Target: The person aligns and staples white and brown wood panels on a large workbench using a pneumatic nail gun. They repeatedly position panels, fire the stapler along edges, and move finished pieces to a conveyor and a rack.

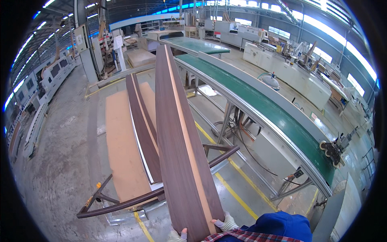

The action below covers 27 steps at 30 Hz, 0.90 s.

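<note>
A long dark brown wood-grain panel (177, 149) with a pale strip along its length stretches away from me, its far end near the green belt conveyor (258, 101). My left hand (177, 235), in a striped glove with bare fingertips, grips the left edge at the near end. On the opposite edge my right hand (225, 223), gloved the same way, closes with its thumb on top. Most fingers of both hands are hidden under the panel. Lower down, to the left, lies a shorter stack of similar dark panels (141, 125) on a tan sheet (121, 149).
A cart frame with a dark padded bar (121, 210) runs below the panel, its right end (229, 152) close to the conveyor legs. Cables (258, 157) hang under the conveyor. Yellow lines (238, 193) mark the floor. Large machines (286, 72) stand farther off.
</note>
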{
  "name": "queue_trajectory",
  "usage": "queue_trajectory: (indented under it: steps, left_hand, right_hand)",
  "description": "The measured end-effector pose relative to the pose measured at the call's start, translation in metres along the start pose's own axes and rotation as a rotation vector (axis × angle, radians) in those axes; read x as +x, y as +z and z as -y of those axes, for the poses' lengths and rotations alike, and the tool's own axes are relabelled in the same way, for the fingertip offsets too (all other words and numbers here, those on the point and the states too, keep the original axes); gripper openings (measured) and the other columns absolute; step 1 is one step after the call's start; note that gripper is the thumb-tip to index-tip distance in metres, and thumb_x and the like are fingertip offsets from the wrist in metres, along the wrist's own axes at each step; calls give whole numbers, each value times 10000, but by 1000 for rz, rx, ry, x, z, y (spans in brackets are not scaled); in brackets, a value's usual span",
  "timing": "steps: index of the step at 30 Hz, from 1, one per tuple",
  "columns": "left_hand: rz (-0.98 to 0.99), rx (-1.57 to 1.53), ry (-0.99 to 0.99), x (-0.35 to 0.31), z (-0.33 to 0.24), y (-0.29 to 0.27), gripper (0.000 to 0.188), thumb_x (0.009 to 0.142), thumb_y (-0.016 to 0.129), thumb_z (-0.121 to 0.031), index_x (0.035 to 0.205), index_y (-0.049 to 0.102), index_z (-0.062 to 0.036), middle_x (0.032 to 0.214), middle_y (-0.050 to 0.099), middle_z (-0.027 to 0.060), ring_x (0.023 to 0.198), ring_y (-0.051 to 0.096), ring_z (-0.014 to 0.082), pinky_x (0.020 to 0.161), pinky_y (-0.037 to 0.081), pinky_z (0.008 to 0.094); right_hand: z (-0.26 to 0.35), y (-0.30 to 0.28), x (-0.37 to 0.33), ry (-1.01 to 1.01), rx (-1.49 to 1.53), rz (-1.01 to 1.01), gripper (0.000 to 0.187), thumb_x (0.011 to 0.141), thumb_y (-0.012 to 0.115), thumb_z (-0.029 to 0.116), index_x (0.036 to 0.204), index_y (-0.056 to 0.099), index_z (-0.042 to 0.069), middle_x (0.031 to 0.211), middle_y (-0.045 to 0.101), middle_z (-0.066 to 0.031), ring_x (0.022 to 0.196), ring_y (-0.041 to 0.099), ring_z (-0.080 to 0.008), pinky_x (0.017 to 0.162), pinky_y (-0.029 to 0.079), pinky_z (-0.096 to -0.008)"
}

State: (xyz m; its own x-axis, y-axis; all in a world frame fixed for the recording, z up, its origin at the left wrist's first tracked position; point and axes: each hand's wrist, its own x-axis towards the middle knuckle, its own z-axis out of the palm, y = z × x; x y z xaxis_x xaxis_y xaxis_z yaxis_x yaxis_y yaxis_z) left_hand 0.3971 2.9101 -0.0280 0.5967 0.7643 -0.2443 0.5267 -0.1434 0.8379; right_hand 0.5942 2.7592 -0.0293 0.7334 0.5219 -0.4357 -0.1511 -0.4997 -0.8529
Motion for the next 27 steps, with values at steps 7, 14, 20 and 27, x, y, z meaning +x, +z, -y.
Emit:
queue_trajectory:
  steps: [7,14,20,27]
  left_hand:
    - [-13,37,127,19,5,-36,661,897,567,-374,1350,353,57,1275,484,280,1162,489,394,995,395,415]
    - [-56,53,167,31,10,-47,597,842,657,-347,1219,470,76,1108,612,196,1015,596,278,907,450,378]
    - [227,-617,-516,41,23,-31,789,767,696,-508,1280,467,46,1166,566,152,1036,560,228,863,465,334]
    - [333,-796,-412,7,-88,80,705,823,663,-449,1337,412,-37,1223,562,134,1062,573,266,924,476,412]
  right_hand:
    - [-7,34,-13,55,187,-36,875,669,826,395,1242,391,-104,1172,576,-224,1074,571,-289,943,448,-363]
    - [13,32,-21,81,-36,-48,911,662,818,452,1252,390,-95,1125,601,-236,1043,593,-312,918,469,-369]
    - [23,3,-22,130,136,6,744,698,831,290,1230,471,-88,1112,630,-187,1024,614,-255,886,491,-358]
    - [20,-144,-14,62,186,4,705,711,800,361,1232,539,-37,1118,637,-169,1012,618,-236,887,483,-354]
